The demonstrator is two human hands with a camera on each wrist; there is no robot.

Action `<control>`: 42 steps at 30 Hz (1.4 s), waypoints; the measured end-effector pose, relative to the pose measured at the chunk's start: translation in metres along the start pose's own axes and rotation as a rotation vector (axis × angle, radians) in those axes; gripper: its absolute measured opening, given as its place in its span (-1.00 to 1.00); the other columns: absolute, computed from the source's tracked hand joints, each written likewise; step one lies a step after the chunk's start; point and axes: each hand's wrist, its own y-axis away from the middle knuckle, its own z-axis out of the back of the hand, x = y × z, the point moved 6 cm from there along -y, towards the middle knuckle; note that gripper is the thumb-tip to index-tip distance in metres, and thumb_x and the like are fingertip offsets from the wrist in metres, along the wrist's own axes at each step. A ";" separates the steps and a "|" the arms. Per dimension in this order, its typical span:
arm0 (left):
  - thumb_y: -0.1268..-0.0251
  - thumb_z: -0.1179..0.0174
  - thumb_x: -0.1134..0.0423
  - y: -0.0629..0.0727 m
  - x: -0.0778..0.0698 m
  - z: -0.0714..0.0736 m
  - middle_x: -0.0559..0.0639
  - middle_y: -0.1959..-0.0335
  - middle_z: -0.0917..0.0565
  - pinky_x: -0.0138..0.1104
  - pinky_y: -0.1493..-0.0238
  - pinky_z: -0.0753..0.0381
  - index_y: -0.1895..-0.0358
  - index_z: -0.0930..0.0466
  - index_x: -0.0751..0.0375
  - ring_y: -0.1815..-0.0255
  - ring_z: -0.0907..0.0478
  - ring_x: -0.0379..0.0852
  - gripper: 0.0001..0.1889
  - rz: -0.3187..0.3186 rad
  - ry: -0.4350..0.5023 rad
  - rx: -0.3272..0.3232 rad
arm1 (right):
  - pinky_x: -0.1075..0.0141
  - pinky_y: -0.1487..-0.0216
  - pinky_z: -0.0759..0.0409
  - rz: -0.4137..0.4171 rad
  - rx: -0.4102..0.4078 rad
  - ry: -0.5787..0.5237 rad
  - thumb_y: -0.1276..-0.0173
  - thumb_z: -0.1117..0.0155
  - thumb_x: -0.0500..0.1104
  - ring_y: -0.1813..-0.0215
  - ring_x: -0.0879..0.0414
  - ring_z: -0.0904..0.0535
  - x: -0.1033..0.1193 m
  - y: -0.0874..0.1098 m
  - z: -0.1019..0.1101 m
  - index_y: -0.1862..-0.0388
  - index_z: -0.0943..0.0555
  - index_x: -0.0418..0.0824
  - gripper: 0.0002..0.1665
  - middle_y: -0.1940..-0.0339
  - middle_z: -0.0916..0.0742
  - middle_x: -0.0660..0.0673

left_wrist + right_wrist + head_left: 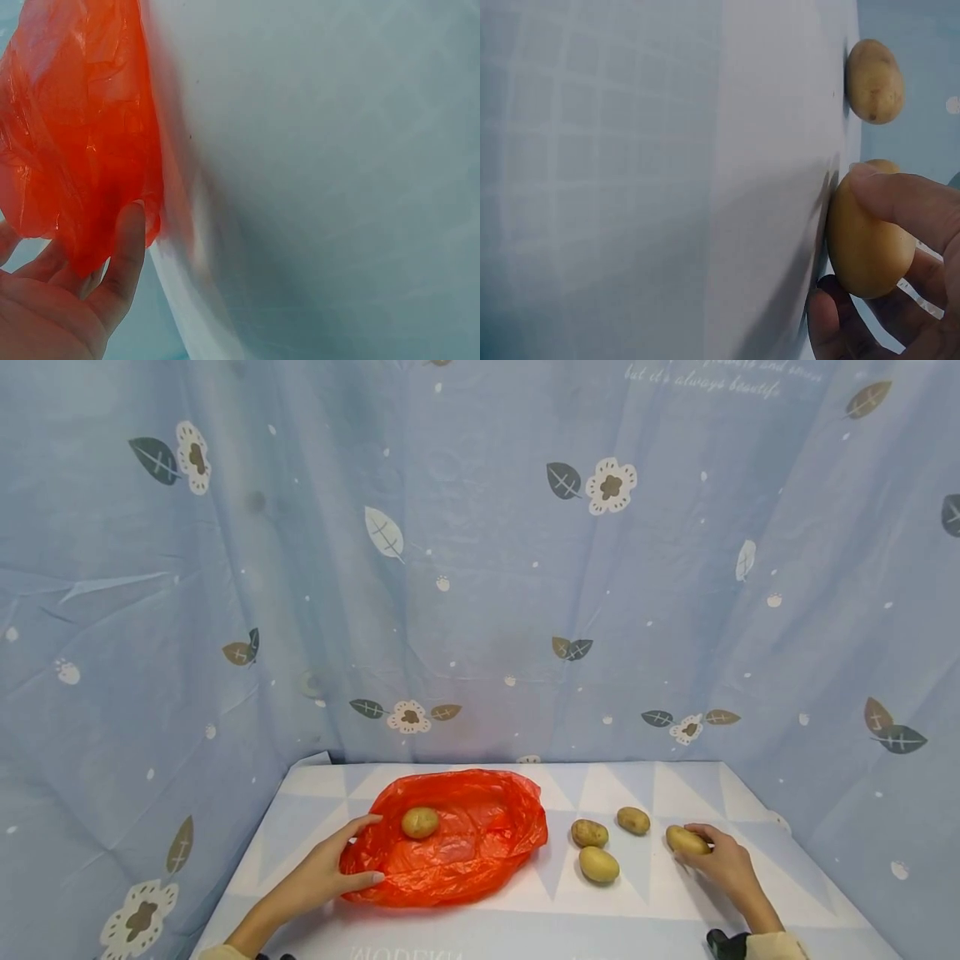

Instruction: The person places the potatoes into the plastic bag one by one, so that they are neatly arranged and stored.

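At the far left, a pale blue curtain [71, 760] printed with leaves and flowers hangs beside the desk [517, 935]; it also runs behind it and down the right side. A cream left sleeve [225, 952] enters at the bottom. From it reaches the left hand [324, 866], its thumb and fingers spread apart and touching the left end of a red plastic bag [465, 875]; the left wrist view shows the thumb against the near side of the bag, the other fingers partly hidden behind it. The bag lies on the desk with its mouth spread wide, and one potato [420, 822] sits inside, towards the left.

To the right of the bag, three potatoes rest on the desk: a speckled potato [589, 833], a smoother potato [598, 865] just in front of it, and a small potato [633, 820] a little farther back and to the right.

Farther right, the right hand [723, 862] is clamped on an oblong potato [682, 840], thumb on one side and fingers on the other; whether it touches the desk I cannot tell. Behind this hand come a black strap [729, 945] and a cream right sleeve [774, 947].
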 end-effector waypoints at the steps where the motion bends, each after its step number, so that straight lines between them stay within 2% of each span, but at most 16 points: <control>1: -0.10 -0.57 0.03 0.000 -0.001 0.000 0.21 -0.46 -0.40 0.20 -0.27 -0.53 -0.50 -0.34 0.03 -0.40 -0.38 0.29 -0.12 -0.002 -0.001 0.000 | -0.16 -0.03 -0.55 -0.006 0.000 -0.002 -0.21 -0.60 0.04 -0.08 -0.31 -0.58 0.000 0.000 0.000 -0.30 -0.51 -0.44 -0.15 -0.20 -0.61 -0.51; 8: -0.10 -0.57 0.02 0.000 -0.002 0.000 0.22 -0.46 -0.40 0.20 -0.26 -0.54 -0.50 -0.34 0.05 -0.40 -0.38 0.29 -0.11 -0.003 -0.003 -0.002 | -0.14 0.00 -0.58 -0.002 -0.045 0.001 -0.16 -0.63 0.05 0.03 -0.22 -0.62 0.002 0.000 0.003 -0.21 -0.58 -0.45 -0.19 -0.06 -0.69 -0.45; 16: -0.11 -0.56 0.00 -0.001 -0.001 0.001 0.21 -0.46 -0.41 0.21 -0.26 -0.53 -0.50 -0.34 0.06 -0.40 -0.39 0.29 -0.12 -0.005 -0.004 0.001 | -0.08 0.08 -0.57 -0.015 -0.080 0.004 -0.14 -0.63 0.12 0.04 -0.21 -0.63 -0.003 0.001 0.003 -0.19 -0.61 -0.41 -0.17 -0.07 -0.70 -0.44; 24: -0.10 -0.57 -0.01 -0.002 -0.002 0.002 0.21 -0.45 -0.42 0.20 -0.23 -0.55 -0.50 -0.34 0.03 -0.38 -0.41 0.28 -0.12 -0.005 -0.014 -0.004 | 0.03 0.09 -0.57 0.002 -0.090 -0.007 -0.15 -0.62 0.12 0.00 -0.21 -0.62 0.002 0.001 0.003 -0.24 -0.59 -0.38 -0.16 -0.14 -0.69 -0.42; 33: -0.09 -0.57 0.01 -0.002 -0.001 0.002 0.22 -0.45 -0.42 0.20 -0.24 -0.55 -0.50 -0.34 0.06 -0.37 -0.41 0.28 -0.11 -0.003 -0.011 -0.010 | -0.15 -0.07 -0.56 0.003 -0.087 -0.048 -0.18 -0.61 0.10 -0.10 -0.27 -0.58 0.020 0.005 0.002 -0.27 -0.57 -0.37 -0.17 -0.21 -0.64 -0.46; 42: -0.11 -0.57 0.02 -0.001 -0.001 0.000 0.23 -0.46 -0.40 0.17 -0.21 -0.59 -0.51 -0.33 0.07 -0.36 -0.42 0.28 -0.10 -0.002 -0.005 0.007 | -0.17 -0.11 -0.58 0.031 -0.090 -0.066 -0.21 -0.61 0.01 -0.11 -0.27 -0.60 0.032 0.005 -0.004 -0.28 -0.58 -0.35 -0.24 -0.21 -0.64 -0.45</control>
